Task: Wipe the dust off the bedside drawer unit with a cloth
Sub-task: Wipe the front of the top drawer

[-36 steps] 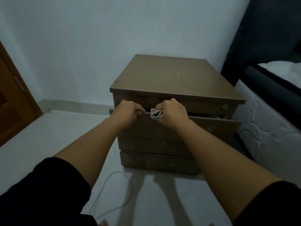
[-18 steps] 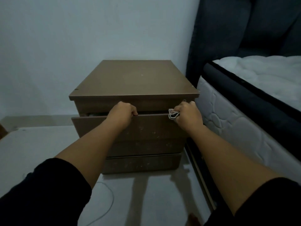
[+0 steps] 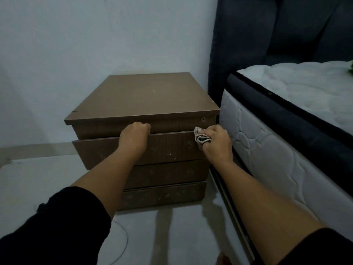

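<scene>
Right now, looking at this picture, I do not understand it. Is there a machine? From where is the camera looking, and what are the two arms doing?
There is no machine here. A person wears a wide-angle camera on the head, looking forward and down, so the two arms that reach in from the bottom are that person's own.

In front stands a brown bedside drawer unit on a pale floor, with a bed mattress close on its right. Nothing lies on the unit's top; pale dusty marks show on the drawer fronts.

The left hand grips the top edge of the upper drawer, which stands slightly pulled out. The right hand holds a small bunched cloth against that drawer's right end, ready for wiping. A thin cable lies on the floor, near the left sleeve.
</scene>
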